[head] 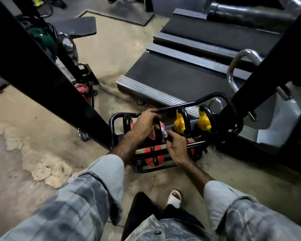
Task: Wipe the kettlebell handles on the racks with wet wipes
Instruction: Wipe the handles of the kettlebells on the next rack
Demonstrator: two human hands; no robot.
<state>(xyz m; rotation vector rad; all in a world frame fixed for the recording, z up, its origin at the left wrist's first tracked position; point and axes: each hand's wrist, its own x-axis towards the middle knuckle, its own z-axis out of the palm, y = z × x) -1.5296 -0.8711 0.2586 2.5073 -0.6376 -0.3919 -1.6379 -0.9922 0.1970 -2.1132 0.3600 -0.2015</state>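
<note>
A low black rack [177, 106] on the floor holds kettlebells. My left hand [144, 124] grips the top of a pink kettlebell's black handle [157, 134]. My right hand [176, 147] pinches a white wet wipe [164, 133] against the side of that handle. Another pink kettlebell [129, 121] stands to the left. Two yellow kettlebells [180, 122] [204, 121] with black handles sit to the right on the same tier. An orange kettlebell [154, 156] lies on the lower tier under my hands.
A thick black post [47, 80] slants across the left, another [268, 70] at the right. Treadmill decks [181, 73] lie behind the rack. More kettlebells, pink [83, 90] and green [43, 39], sit on a rack at the left. My foot in a white sandal [175, 197] rests below.
</note>
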